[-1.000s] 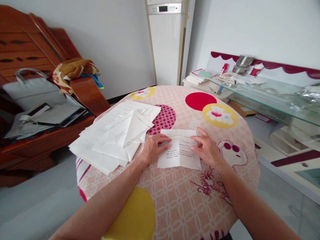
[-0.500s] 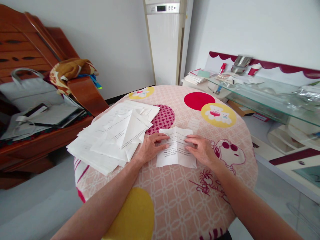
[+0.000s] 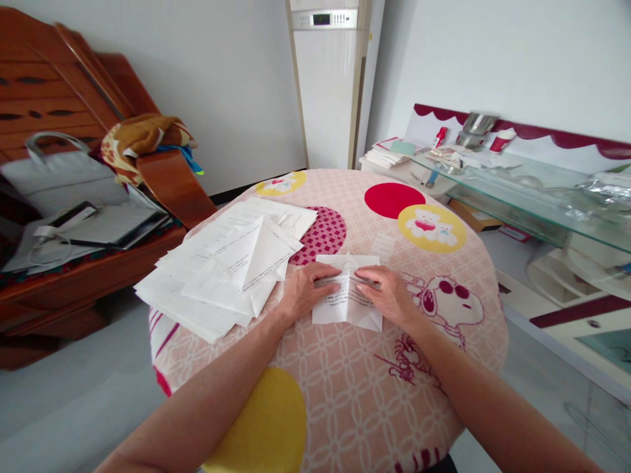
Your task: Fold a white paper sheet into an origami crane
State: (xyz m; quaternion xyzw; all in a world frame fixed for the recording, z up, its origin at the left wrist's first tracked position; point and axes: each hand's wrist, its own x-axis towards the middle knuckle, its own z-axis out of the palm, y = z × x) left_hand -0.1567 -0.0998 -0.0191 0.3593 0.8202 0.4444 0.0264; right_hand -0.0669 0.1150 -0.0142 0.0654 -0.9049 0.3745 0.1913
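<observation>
A creased white sheet of paper (image 3: 348,316) with printed lines lies before me on the round table, a raised fold running down its middle. My left hand (image 3: 308,288) grips its left side, fingers and thumb resting on the print. From the opposite side my right hand (image 3: 392,292) holds the paper the same way, fingertips close to the central crease. Only a small gap separates the two sets of fingertips. Beyond my left hand is a spread pile of printed papers (image 3: 197,289), topped by a folded sheet (image 3: 263,253).
A pink patterned cloth (image 3: 345,394) covers the table. Along the right stands a glass-topped cabinet (image 3: 532,197) bearing a red-and-white cup (image 3: 501,140) and metal tins. At left, a wooden bench (image 3: 172,190) holds a grey bag (image 3: 64,171) and a blanket. A tall air conditioner (image 3: 328,92) stands behind.
Both hands have moved inward toward the middle of the sheet. The central crease now stands up more, and the paper looks narrower. The camera view has shifted slightly.
</observation>
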